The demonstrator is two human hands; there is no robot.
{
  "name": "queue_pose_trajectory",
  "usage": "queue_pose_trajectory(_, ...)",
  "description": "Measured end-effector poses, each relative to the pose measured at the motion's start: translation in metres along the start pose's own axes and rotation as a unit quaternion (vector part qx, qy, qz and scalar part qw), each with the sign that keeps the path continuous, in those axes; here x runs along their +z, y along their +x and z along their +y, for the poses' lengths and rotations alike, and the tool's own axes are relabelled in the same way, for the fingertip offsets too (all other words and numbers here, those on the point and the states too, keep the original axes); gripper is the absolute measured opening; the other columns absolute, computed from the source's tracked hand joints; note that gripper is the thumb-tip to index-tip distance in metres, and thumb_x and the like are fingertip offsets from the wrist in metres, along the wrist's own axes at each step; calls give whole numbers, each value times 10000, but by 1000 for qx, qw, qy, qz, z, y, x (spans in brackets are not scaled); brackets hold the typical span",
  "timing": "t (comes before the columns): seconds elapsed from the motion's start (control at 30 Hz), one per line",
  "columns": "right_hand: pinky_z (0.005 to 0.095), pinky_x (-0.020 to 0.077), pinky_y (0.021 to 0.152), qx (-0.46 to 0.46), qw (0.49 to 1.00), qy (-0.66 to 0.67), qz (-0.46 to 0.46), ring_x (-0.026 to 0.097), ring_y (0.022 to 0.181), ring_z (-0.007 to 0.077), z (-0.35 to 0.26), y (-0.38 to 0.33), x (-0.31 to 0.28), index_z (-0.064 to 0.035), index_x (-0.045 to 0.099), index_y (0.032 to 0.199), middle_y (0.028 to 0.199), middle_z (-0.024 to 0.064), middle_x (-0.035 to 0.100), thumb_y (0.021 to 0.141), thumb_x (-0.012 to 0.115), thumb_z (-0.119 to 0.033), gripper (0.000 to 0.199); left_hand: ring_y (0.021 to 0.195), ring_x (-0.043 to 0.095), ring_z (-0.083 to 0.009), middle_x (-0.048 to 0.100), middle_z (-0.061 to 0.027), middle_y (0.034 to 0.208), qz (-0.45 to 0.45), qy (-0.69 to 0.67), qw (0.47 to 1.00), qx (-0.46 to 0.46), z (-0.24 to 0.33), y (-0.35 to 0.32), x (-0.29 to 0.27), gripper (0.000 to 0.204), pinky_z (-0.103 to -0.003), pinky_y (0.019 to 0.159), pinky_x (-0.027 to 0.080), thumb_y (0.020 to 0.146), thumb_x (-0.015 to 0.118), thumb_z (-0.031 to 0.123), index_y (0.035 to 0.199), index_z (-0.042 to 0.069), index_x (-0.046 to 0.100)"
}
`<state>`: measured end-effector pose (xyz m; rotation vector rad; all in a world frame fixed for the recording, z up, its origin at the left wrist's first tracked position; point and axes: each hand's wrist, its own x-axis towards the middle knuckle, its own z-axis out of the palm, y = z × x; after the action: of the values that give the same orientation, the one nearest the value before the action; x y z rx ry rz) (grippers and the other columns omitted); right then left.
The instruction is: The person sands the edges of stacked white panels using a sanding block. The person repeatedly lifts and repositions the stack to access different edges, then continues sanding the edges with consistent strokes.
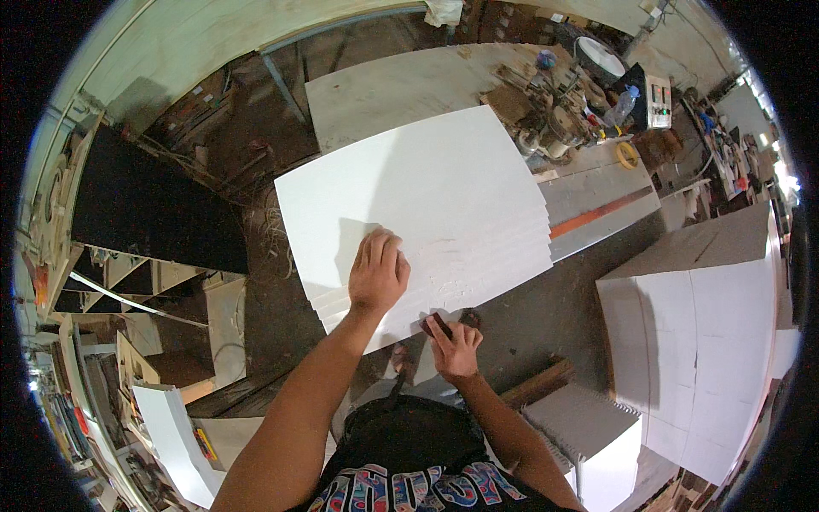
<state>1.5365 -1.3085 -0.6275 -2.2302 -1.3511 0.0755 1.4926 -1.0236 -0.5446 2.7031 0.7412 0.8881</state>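
A stack of white panels point(426, 188) lies in front of me, its layers stepped along the right and near edges. My left hand point(378, 269) is palm down on the top panel, fingers bent and slightly apart, with nothing visible in it; the fingertips are partly hidden. At the near edge of the stack, my right hand point(458, 350) is closed around a small dark brown block point(436, 326), which looks like a sanding block. White crumbs or dust point(439, 282) are scattered on the panels between my hands.
Behind the stack, a workbench point(384, 85) carries cluttered tools, a plastic bottle point(625, 104) and a yellow tape roll point(627, 154). Large white boards point(691, 341) stand at right, with another white stack point(589, 435) nearer me. Wooden shelving point(145, 282) stands at left.
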Motion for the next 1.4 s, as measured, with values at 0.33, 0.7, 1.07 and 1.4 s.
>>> queue_pose_trajectory(0.33, 648, 323, 1187, 114, 991, -29, 70, 494, 1339, 419, 11, 64, 2, -274, 658, 1730, 1486, 162, 592, 1179, 721, -283, 555, 1421, 670, -448, 688, -206, 1371, 12, -1, 1000, 10, 1, 1, -1, 313, -553, 1270, 546, 1025, 730, 101, 1322, 9, 693)
queue_pose_trajectory(0.7, 632, 330, 1111, 36, 994, -59, 88, 514, 1279, 416, 28, 47, -22, -265, 596, 1787, 1428, 168, 603, 1181, 700, -346, 620, 1441, 676, -437, 685, -192, 1372, 13, 3, 1000, 6, 0, -2, 1, 348, -551, 1273, 558, 1023, 746, 106, 1356, 26, 687)
queue_pose_trajectory(1.07, 629, 370, 1194, -8, 981, -182, 71, 563, 1325, 373, 37, 104, 6, -251, 660, 1733, 1536, 121, 621, 1165, 721, -314, 575, 1453, 674, -433, 682, -176, 1402, -4, -12, 1000, -12, -1, -2, -2, 348, -544, 1279, 562, 1027, 746, 78, 1369, 34, 699)
queue_pose_trajectory(1.4, 618, 330, 1165, -19, 988, -109, 107, 524, 1306, 386, 34, 125, -11, -263, 646, 1756, 1475, 151, 614, 1148, 715, -262, 611, 1492, 657, -406, 680, -178, 1430, -13, -2, 1000, -4, -4, -4, -4, 384, -539, 1339, 529, 1013, 756, 53, 1392, 16, 709)
